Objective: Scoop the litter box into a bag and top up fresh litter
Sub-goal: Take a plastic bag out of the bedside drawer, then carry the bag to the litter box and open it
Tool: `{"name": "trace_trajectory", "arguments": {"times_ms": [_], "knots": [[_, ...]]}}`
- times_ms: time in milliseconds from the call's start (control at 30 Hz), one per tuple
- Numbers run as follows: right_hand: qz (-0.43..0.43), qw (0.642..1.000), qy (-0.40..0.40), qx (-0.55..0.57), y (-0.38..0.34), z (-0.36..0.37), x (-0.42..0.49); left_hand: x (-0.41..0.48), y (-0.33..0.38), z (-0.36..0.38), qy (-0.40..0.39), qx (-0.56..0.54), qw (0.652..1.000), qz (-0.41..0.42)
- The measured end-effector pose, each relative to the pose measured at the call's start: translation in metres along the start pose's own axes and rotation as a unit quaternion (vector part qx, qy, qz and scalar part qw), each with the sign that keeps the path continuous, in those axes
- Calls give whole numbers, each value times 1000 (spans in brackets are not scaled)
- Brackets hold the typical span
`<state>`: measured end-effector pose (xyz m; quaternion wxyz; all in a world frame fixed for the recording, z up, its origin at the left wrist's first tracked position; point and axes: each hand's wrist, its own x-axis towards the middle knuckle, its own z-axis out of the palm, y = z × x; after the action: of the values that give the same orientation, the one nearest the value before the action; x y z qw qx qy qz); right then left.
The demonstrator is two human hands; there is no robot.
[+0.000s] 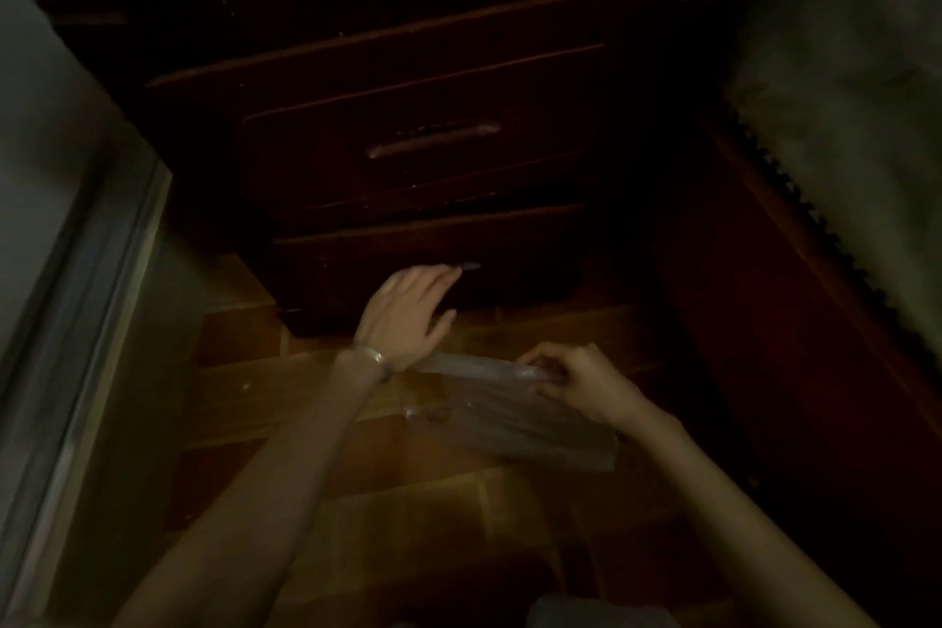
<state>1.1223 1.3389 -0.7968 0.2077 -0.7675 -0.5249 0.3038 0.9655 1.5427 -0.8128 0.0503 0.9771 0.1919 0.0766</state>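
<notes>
In dim light, a thin clear plastic bag hangs flat above the wooden floor, pinched at its top edge by my right hand. My left hand, a bracelet on its wrist, reaches forward with fingers spread to the front of the lowest drawer of a dark wooden chest, its fingertips by the small handle. No litter box, scoop or litter is in view.
The dark chest of drawers stands straight ahead with a long handle on the upper drawer. A pale door or wall edge runs down the left. A bed frame with light bedding lines the right. Parquet floor lies below.
</notes>
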Motion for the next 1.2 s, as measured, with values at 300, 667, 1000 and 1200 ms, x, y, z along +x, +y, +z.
{"name": "trace_trajectory", "arguments": {"times_ms": [300,667,1000,1200], "knots": [[-2,998,11,55,-6,-22,21,15,-7,-10,-45,-3,999,-7],[106,986,-19,126,-116,-140,-66,-8,51,-216,-90,-63,992,55],[145,984,34,101,-272,-329,-199,21,126,-480,-115,-97,979,137],[183,976,94,71,-341,-417,-271,61,169,-598,-92,-125,963,222]]}}
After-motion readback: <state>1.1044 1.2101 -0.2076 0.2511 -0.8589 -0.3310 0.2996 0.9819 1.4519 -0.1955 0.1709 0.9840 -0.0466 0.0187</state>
